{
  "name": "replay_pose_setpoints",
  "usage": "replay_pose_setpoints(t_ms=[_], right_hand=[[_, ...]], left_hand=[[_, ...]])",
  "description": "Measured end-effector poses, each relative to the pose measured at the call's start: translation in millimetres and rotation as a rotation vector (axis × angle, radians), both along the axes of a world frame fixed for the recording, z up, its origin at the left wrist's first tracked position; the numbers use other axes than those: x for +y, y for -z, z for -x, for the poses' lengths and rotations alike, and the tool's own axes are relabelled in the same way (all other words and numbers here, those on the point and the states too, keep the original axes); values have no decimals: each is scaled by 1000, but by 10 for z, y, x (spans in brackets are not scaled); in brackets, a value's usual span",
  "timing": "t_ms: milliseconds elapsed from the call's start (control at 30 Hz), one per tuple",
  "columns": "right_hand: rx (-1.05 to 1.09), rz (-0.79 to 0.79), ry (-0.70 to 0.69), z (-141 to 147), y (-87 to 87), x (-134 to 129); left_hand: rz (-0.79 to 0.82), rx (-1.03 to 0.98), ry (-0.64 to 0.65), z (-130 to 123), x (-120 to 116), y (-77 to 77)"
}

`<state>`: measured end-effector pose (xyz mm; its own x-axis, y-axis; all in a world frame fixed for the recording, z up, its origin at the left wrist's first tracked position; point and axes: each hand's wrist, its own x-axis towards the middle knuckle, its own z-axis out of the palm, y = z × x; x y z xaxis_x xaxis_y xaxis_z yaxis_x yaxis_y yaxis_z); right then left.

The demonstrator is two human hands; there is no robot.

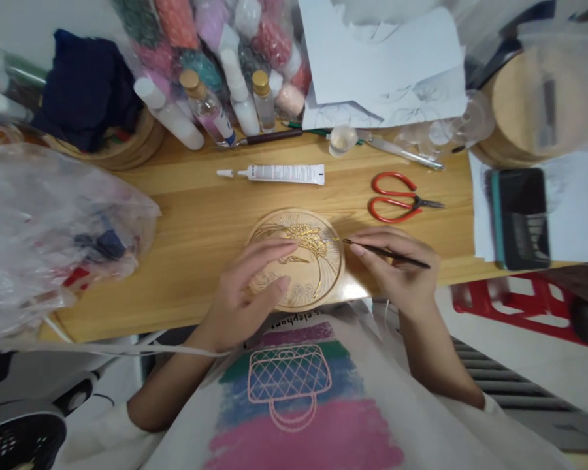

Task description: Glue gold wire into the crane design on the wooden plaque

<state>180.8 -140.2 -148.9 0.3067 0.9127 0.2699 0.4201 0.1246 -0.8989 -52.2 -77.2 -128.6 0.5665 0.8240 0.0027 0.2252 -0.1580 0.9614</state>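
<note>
A round wooden disc (306,297) with a raised rim lies at the table's near edge; a gold-lined bird-like design covers its upper part, with thin dark lines around it. My left hand (247,287) rests over the disc's left side, fingers apart, thumb and fingertips on its surface. To the right of the disc, my right hand (396,264) pinches a thin dark brush (396,255) between thumb and fingers. The brush tip points left, over the disc's right part, near gold lines.
Beyond the disc lie a white tube (287,173) and red-handled scissors (404,199). Bottles (208,111), papers (387,65) and a small cup (343,140) line the back. A plastic bag (53,228) is at left, a phone (522,219) at right.
</note>
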Motion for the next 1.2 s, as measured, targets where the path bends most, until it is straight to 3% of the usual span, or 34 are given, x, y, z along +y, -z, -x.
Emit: replay_pose_setpoints(t_ms=[133, 267, 467, 633, 1200], right_hand=[[7, 32, -16, 10, 70, 24], [-1, 30, -54, 15, 112, 37], [6, 23, -137, -55, 167, 98], [11, 12, -175, -100, 174, 140], [-84, 5, -212, -97, 133, 164]], left_hand=[[-559, 205, 115, -48, 36, 119], [-745, 324, 149, -160, 55, 180], [-790, 468, 233, -232, 55, 274], [-781, 471, 233, -215, 66, 344], [-745, 467, 240, -215, 63, 354]])
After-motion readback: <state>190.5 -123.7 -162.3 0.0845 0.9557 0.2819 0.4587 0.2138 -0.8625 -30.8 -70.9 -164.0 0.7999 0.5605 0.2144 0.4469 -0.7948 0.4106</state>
